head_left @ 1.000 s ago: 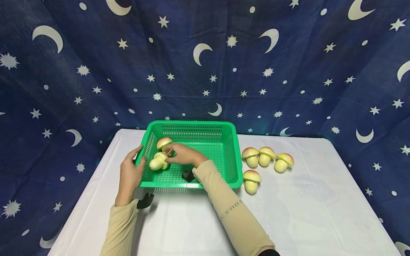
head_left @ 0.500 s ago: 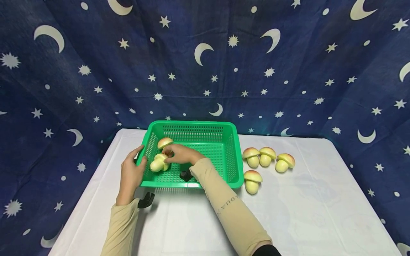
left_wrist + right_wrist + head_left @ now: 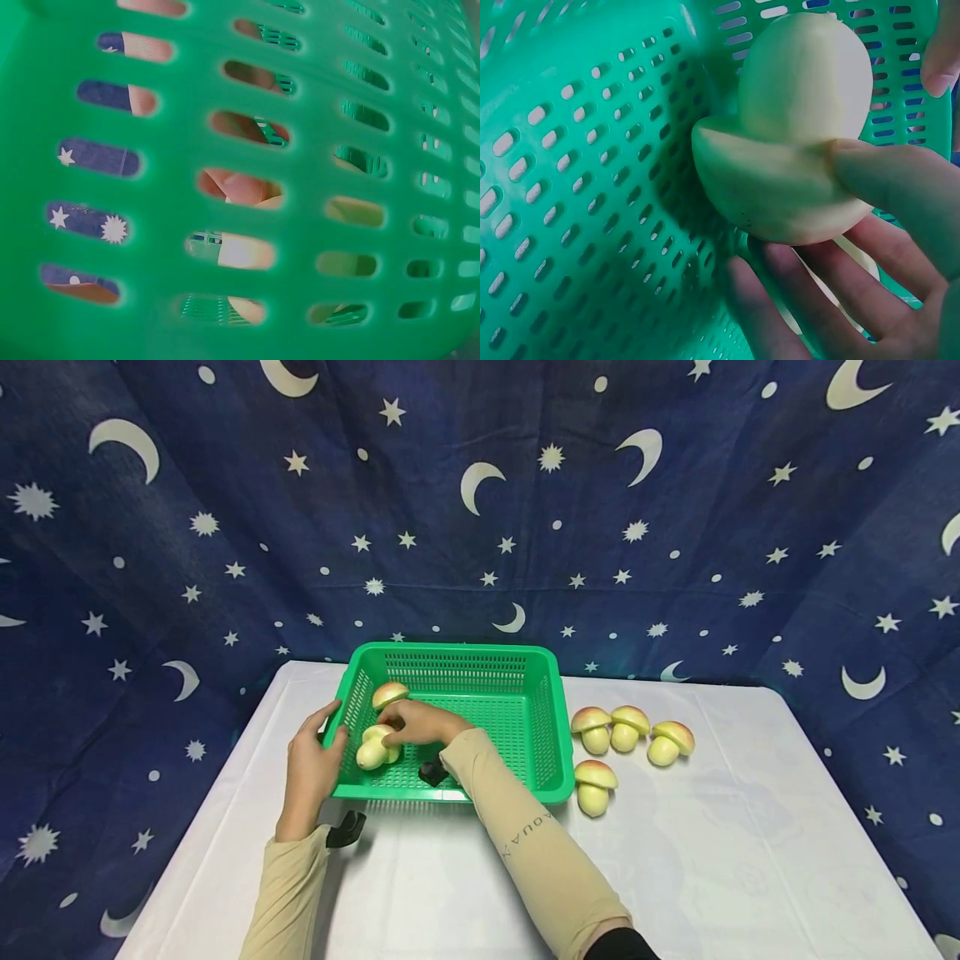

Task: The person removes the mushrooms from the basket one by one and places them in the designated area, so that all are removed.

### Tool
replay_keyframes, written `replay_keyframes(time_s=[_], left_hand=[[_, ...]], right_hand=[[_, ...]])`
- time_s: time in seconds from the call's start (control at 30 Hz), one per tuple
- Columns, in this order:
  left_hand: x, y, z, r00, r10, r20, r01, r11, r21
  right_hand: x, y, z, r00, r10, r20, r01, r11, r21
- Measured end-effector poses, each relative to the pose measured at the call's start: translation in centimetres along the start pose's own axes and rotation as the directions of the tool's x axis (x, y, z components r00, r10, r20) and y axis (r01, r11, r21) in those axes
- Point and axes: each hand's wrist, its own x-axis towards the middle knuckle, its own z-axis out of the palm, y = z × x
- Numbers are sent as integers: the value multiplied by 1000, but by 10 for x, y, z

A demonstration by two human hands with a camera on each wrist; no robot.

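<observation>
Inside the green plastic basket (image 3: 487, 793), near its left end, my right hand (image 3: 423, 723) pinches a toy mushroom (image 3: 377, 747). The mushroom lies on its side, its pale stem toward the front left in the head view. Up close in the right wrist view, the thumb presses the pale cap of the mushroom (image 3: 780, 187), with fingers beneath. A second mushroom (image 3: 389, 695), with a reddish cap, sits just behind, partly hidden by my right hand. My left hand (image 3: 311, 770) holds the basket's left rim, thumb over the inner side; the slotted basket wall (image 3: 165, 187) fills the left wrist view.
Right of the basket, several toy mushrooms (image 3: 625, 728) lie on the white tablecloth (image 3: 712, 860), one of them, the nearest mushroom (image 3: 595, 787), close to the basket's front right corner. A dark blue curtain (image 3: 420, 485) with moons and stars hangs behind the table.
The mushroom in my right hand has turned a little, its stem swinging toward the front. My left hand stays at the basket rim. The whole head view has shifted slightly.
</observation>
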Motion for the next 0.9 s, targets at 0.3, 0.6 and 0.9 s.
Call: replay_keyframes(time_s=[0.3,0.6,0.9], left_hand=[[1,0,0,1000,14,-1,-14,1000,-2],[1,0,0,1000,15,-9,-15,1000,-11],[2,0,1,1000,4,2,-4,1000,-15]], right_hand=[[1,2,0,1000,-1,1,1,1000,10],[1,-2,-3,1000,-24,-20,24,1000,-3],[-2,-2,-1,997,46,60,-43,998,-50]])
